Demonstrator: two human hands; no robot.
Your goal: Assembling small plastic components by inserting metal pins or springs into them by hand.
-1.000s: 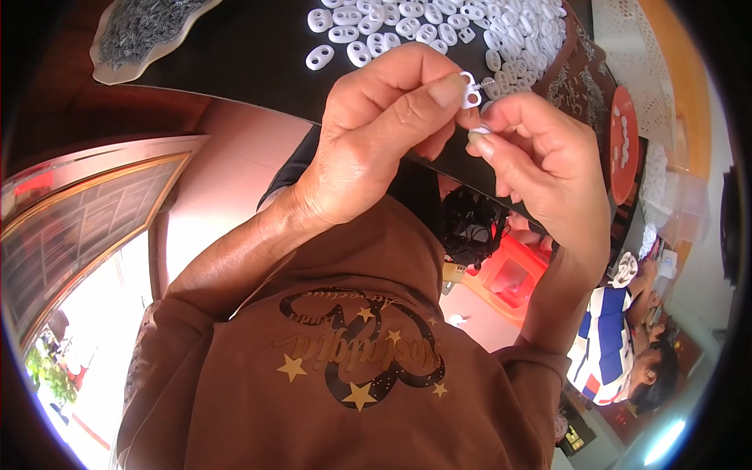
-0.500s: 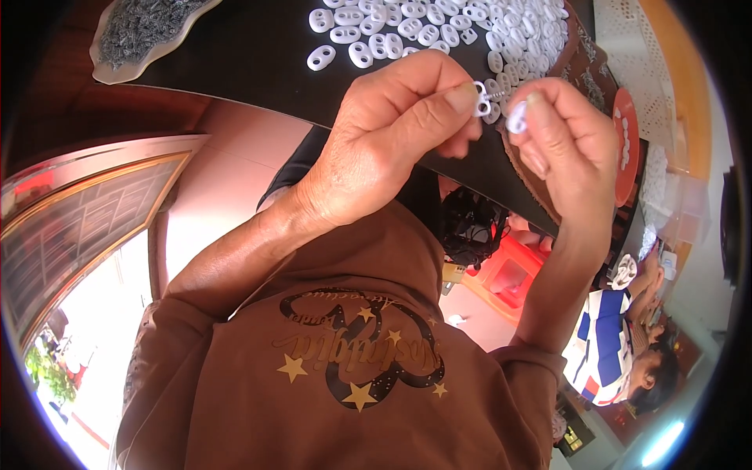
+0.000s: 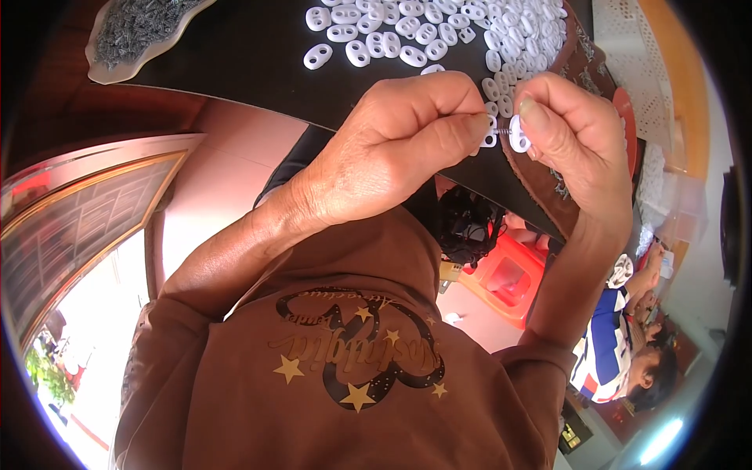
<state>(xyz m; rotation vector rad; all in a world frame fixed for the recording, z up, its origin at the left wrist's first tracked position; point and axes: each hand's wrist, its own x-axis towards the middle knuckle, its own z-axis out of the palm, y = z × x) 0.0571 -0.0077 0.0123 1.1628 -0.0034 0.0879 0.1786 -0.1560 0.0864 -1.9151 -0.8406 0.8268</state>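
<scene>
In the head view, a white piece is pinched in the left hand and a two-holed oval in the right hand, a thin coiled spring between them; assembly seems partly done, a gap being left. Smooth, plastic-looking white ovals are strewn far right on the dark table, and wiry grey coils are heaped far left in a wavy-rimmed tray.

A holed white piece and a rounded white cap, held upright side by side; a thin spring lies level between them.
</scene>
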